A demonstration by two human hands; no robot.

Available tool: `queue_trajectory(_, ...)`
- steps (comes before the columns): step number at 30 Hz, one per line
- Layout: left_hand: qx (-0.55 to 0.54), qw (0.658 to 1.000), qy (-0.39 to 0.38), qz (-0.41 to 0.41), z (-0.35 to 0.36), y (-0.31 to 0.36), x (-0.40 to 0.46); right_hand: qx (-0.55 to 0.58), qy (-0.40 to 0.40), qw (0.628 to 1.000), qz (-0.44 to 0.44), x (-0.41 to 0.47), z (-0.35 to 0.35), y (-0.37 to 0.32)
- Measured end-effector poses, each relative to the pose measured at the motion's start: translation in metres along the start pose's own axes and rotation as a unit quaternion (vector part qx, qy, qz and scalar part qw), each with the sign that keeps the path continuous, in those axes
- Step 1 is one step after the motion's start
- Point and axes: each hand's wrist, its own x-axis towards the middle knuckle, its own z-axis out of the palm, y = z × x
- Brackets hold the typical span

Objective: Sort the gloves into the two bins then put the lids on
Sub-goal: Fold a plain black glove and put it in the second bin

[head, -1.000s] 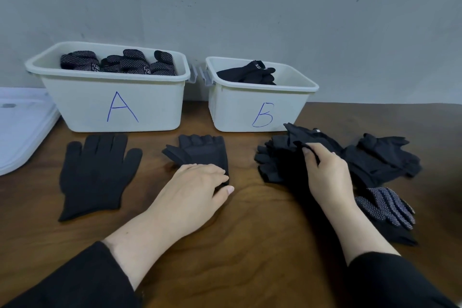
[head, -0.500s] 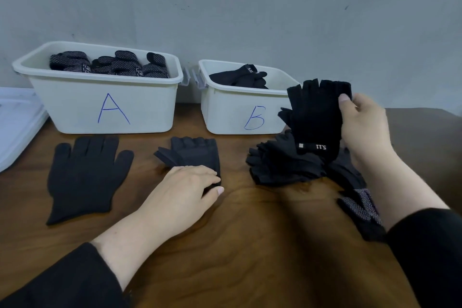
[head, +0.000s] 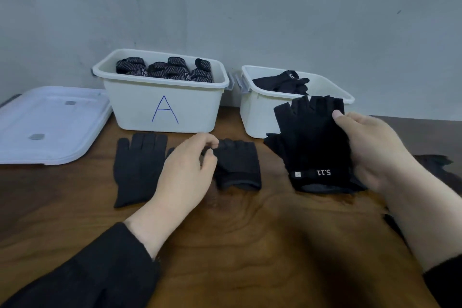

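Note:
Two white bins stand at the wall: bin A [head: 140, 112] holds several dotted black gloves [head: 166, 70], while bin B [head: 257, 112] holds plain black ones [head: 282, 82]. My right hand [head: 372, 152] holds up a black fingerless glove [head: 315, 147] with a "5.11" strap in front of bin B. My left hand [head: 187, 172] pinches the left edge of a second fingerless glove [head: 237, 165] lying on the wooden table [head: 250, 245]. A full-fingered black knit glove [head: 136, 170] lies flat to the left of that hand.
White lids [head: 50, 125] are stacked at the left of the table beside bin A. More dark gloves [head: 435, 162] lie at the right edge, mostly hidden behind my right arm. A grey wall closes the back.
My right hand has brought the lifted fingerless glove lower and nearer. My left hand has shifted from resting on the table glove to pinching its left edge. The view has turned left.

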Motion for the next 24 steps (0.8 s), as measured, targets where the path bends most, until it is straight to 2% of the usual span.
queue_trajectory(3,-0.068,0.994,0.051,-0.068,-0.01,-0.01,0.002,0.045,-0.032,0.998,0.026,0.001,0.027,0.004)
queue_trajectory(8,-0.089,0.99,0.079,-0.075,-0.017,-0.018,0.001,0.14,-0.072,0.984,0.085,0.026,0.068,0.012)
queue_trajectory(9,-0.087,0.991,0.077,-0.074,-0.016,-0.018,0.001,0.132,-0.076,0.984,0.087,0.031,0.075,0.017)
queue_trajectory(10,-0.081,0.992,0.071,-0.07,-0.016,-0.019,0.001,0.088,-0.071,0.99,0.083,0.036,0.08,0.026)
queue_trajectory(12,-0.051,0.996,0.048,-0.052,-0.014,-0.021,0.001,-0.09,-0.053,0.993,0.047,0.04,0.087,0.046)
queue_trajectory(14,-0.013,1.0,0.01,-0.025,-0.012,-0.024,0.002,-0.279,-0.039,0.959,0.002,0.039,0.087,0.069)
queue_trajectory(15,0.002,1.0,-0.013,-0.01,-0.01,-0.025,0.003,-0.332,-0.035,0.943,-0.008,0.035,0.085,0.078)
queue_trajectory(18,0.039,0.994,-0.087,0.051,-0.004,-0.024,0.004,-0.332,-0.019,0.943,-0.029,0.016,0.08,0.092)
queue_trajectory(21,0.119,0.974,-0.171,0.09,0.002,-0.021,0.003,-0.356,-0.018,0.932,-0.072,0.002,0.079,0.096)
queue_trajectory(24,0.167,0.956,-0.213,0.115,0.008,-0.022,0.004,-0.363,-0.024,0.928,-0.081,0.0,0.081,0.096)
